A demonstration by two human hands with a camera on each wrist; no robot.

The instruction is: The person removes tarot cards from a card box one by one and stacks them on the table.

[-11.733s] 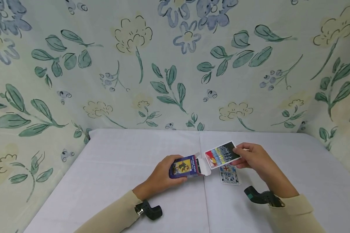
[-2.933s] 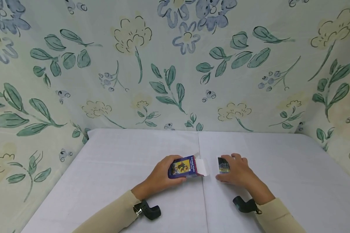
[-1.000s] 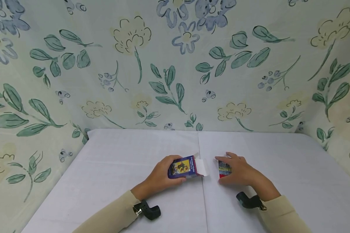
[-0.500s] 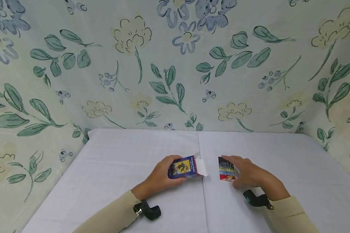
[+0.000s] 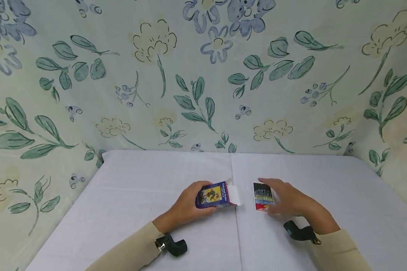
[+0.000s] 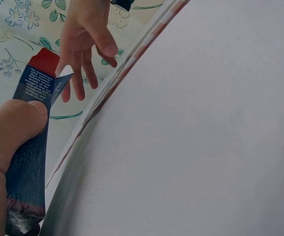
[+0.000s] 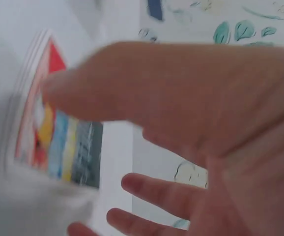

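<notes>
Left hand [image 5: 190,203] grips blue "Universal Waite" card box [image 5: 213,194].

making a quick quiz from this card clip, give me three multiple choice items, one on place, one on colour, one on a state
1. Where does the card pile lie relative to the card box?
A. to its right on the table
B. inside it
C. on top of it

2. What is the main colour of the card box?
A. green
B. dark blue
C. orange

3. How is the box's end flap?
A. taped shut
C. torn off
B. folded open

Key: 1 A, the head view shows the pile apart from the box, beside the right hand. 2 B, its faces are dark blue in the left hand. 3 B, the white flap sticks out toward the pile.
</notes>
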